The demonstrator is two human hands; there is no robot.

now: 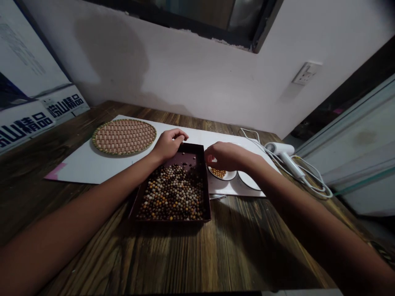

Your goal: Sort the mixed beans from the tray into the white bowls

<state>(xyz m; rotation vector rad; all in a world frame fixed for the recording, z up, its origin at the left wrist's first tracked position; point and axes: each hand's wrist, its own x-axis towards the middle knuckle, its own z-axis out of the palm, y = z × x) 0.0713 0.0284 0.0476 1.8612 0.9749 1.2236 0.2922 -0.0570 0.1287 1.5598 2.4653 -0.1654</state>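
Observation:
A dark rectangular tray (205, 193) lies on the wooden table, filled with several small round beads (173, 193) in brown, white and orange. My left hand (168, 144) rests at the tray's far left corner, fingers curled onto the rim. Hovering past the tray's right edge, my right hand (225, 155) is above a small white bowl (226, 177) that holds orange beads. Its fingers are pinched together; what they hold is too small to see. A second white bowl (247, 183) sits just right of the first, partly hidden by my wrist.
A round woven mat (124, 136) lies on a white sheet (86, 164) at the back left. A white hair dryer (282, 151) with its coiled cable (317, 185) lies at the right. A wall socket (306, 73) is above it. Printed boards lean at the left.

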